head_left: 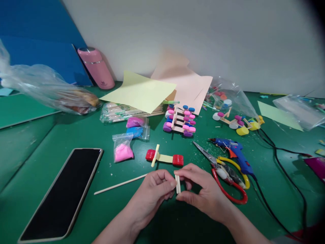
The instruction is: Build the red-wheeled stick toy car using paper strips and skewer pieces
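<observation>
Near the front of the green table, two short wooden sticks [178,184] stand side by side between my hands. My right hand [200,186] is closed on them, with fingertips at the top and thumb at the bottom. My left hand [158,188] is pinched at their left side; what its fingers hold, if anything, is hidden. A longer wooden stick [120,184] lies to the left of my left hand. Just beyond my hands sits a small piece with red wheels [178,160] and a pale strip. Scissors [225,173] with red handles lie right of my right hand.
A phone [62,195] lies at the left. Bags of pink [123,151], blue and purple material stand behind. Finished wheeled pieces [181,122] are stacked mid-table. A blue glue gun [237,154] with its black cord [274,213] occupies the right. A pink bottle [98,69] leans at the back.
</observation>
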Available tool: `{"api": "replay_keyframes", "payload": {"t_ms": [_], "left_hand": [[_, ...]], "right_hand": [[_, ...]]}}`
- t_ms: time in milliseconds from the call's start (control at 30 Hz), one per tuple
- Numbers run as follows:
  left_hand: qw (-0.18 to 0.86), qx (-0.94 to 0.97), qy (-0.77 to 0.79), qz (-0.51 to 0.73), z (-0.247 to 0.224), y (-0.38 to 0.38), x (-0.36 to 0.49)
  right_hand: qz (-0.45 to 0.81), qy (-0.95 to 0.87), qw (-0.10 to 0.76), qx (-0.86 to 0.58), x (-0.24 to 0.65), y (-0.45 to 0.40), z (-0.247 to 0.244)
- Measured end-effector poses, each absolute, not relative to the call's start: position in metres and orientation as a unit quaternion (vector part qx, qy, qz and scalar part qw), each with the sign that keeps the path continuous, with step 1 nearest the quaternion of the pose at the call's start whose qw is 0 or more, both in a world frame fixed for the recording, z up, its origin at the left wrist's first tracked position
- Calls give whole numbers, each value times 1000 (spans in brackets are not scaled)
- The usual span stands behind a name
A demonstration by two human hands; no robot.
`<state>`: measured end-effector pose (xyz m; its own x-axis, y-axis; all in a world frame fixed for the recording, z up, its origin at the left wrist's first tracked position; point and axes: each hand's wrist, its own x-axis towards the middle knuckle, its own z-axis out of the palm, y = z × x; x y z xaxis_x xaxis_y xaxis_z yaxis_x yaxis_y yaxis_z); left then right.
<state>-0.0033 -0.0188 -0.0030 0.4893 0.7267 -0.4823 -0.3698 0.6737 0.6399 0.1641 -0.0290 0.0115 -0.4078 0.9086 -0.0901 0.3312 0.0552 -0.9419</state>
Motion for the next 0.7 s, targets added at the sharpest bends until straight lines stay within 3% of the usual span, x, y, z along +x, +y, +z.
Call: {"api": "replay_keyframes", "payload": {"t_ms": [367,700], "left_hand": [[834,223,381,331,-2,-19,-3],[817,219,392,361,-1,-19,-3]], "right_hand": [[500,-672,283,-467,163,-30,14],[510,-631,344,-473,160,-30,9]]}}
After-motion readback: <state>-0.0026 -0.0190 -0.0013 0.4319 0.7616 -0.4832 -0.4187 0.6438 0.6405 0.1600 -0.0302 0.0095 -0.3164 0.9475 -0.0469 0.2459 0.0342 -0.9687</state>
